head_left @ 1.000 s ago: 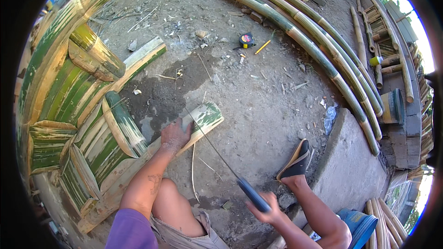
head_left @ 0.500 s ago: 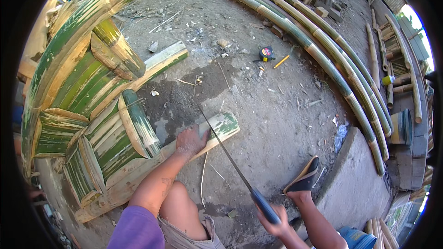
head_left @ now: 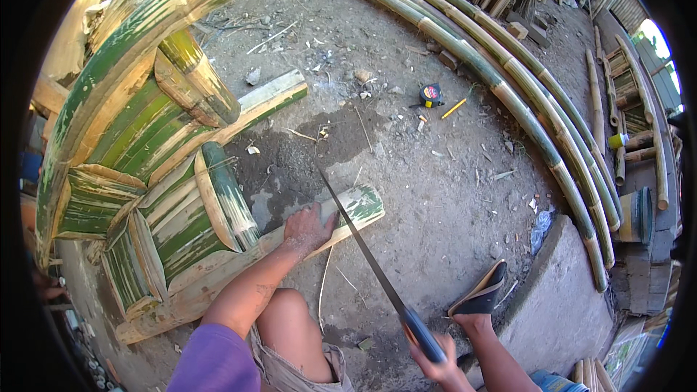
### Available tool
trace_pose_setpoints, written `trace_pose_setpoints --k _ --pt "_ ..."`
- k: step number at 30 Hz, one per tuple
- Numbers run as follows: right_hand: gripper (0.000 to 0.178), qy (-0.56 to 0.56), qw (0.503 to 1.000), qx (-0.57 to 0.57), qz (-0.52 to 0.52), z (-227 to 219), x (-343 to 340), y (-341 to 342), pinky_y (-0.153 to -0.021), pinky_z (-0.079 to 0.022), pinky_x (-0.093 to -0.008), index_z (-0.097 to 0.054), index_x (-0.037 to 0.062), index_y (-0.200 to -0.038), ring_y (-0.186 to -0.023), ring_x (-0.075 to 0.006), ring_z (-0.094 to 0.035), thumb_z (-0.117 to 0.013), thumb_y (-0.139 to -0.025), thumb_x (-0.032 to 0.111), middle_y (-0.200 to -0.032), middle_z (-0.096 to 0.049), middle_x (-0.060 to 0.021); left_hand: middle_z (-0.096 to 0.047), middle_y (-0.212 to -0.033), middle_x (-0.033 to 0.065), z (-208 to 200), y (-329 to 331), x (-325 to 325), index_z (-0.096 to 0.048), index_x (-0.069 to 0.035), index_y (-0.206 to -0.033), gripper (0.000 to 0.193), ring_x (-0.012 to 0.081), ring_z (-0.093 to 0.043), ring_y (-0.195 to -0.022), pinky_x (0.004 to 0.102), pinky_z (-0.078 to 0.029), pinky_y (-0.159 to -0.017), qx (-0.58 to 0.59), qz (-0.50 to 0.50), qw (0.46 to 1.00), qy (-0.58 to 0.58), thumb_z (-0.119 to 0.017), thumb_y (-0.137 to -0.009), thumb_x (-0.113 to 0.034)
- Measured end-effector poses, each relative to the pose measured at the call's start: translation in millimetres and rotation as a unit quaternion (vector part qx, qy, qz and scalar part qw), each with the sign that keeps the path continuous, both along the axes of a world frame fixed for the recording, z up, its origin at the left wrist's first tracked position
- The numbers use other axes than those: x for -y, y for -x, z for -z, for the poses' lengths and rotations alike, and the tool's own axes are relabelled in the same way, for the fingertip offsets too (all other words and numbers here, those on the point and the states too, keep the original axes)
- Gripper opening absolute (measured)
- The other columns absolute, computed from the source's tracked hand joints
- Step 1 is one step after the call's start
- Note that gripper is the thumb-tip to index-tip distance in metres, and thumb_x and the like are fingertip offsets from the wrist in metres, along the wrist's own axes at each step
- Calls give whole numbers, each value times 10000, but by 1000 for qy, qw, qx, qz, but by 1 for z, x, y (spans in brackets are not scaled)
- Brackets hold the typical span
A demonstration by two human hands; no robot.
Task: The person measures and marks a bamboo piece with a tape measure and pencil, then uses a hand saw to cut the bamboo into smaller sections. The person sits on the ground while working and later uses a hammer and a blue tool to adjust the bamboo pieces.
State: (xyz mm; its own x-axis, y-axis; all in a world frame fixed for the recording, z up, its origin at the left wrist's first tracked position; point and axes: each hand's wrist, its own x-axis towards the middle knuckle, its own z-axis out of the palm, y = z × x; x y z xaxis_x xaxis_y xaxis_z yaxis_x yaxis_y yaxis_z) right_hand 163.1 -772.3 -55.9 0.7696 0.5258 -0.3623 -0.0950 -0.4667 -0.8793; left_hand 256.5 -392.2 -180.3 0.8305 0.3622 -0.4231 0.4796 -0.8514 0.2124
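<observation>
My left hand (head_left: 308, 226) grips a thick bamboo pole (head_left: 364, 205) from above, near its green-patched right end. This pole forms the near edge of a bamboo frame with green slatted panels (head_left: 181, 236). In my right hand (head_left: 438, 360) is the dark handle of a handsaw (head_left: 369, 260). Its long thin blade slants up and left, crossing the pole just right of my left hand. Whether the teeth have cut into the bamboo cannot be made out.
Long bamboo poles (head_left: 501, 91) lie along the right side of the dirt floor. A tape measure (head_left: 430, 95) and a yellow pencil (head_left: 454, 108) rest beyond the pole. A concrete slab (head_left: 559, 287) is by my sandalled foot (head_left: 479, 292). A bucket (head_left: 635, 216) stands farther right.
The whole view has shifted a little, so most things appear slightly farther right. My right hand and the saw handle sit slightly lower and to the right; the left hand keeps its hold.
</observation>
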Motion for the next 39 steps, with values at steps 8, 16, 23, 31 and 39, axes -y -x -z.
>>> trace_pose_setpoints --k 8,16,23,31,39 --pt "252 -130 989 54 44 111 -151 -93 -558 -445 -382 -569 -1 -763 -549 -195 -505 -702 -842 198 -622 -565 -124 -692 -1034 260 4 1 2 -586 9 -1183 618 407 -675 -1024 506 -514 -915 -7 -17 1000 -6 -469 -973 -560" --pt "262 -5 1000 10 1 -39 12 12 -587 -541 -340 -732 -9 -1000 -574 -227 -694 -724 -810 171 -637 -649 -123 -687 -1015 284 -2 -1 0 -579 15 -1181 615 417 -673 -1024 509 -518 -915 6 8 1000 -2 -471 -974 -554" --pt "241 -132 989 50 38 109 -144 -86 -531 -450 -382 -583 8 -791 -537 -196 -534 -696 -845 214 -616 -559 -128 -681 -1069 287 3 3 4 -576 7 -1204 595 424 -663 -1050 518 -511 -921 -2 -10 1000 4 -476 -974 -532" --pt "168 3 999 -37 13 -31 24 31 -518 -490 -362 -663 31 -844 -496 -272 -625 -721 -827 188 -598 -609 -114 -693 -1045 276 -5 -2 0 -576 34 -1206 639 419 -676 -1029 500 -523 -915 -19 5 1000 9 -449 -981 -552" --pt "257 -64 995 74 19 132 -151 -88 -547 -470 -403 -583 3 -824 -551 -208 -586 -708 -826 227 -601 -569 -136 -695 -1036 277 -1 1 2 -577 35 -1187 635 427 -680 -1003 499 -532 -897 -13 13 1000 -14 -447 -982 -552"
